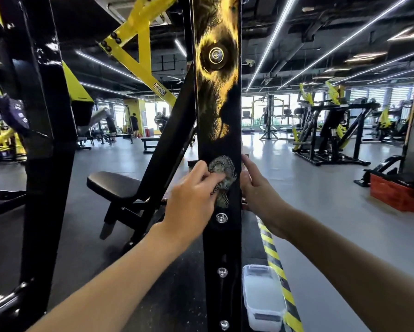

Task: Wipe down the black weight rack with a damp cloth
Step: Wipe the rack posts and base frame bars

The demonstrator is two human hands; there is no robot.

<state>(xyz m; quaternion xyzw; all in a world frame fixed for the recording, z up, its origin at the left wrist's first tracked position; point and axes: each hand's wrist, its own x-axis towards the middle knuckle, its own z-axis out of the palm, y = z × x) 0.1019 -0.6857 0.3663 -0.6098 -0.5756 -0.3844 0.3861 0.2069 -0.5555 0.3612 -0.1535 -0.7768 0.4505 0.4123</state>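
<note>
Cloth [222,167], one, in left hand [191,200]; right hand [257,188] against one rack post [219,130].

the cloth [221,180] lies on the rack post [221,248], bench [112,183] left of it, tub [261,291] at its right.

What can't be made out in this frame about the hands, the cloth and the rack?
Head view: fingertips of the right hand, hidden behind the black upright; grip unclear.
The cloth in the left hand: partly covered by fingers; dampness cannot be judged.
Top and base of the black upright: cut off by the frame edges.
The plastic tub on the floor: contents unclear through cloudy walls.
</note>
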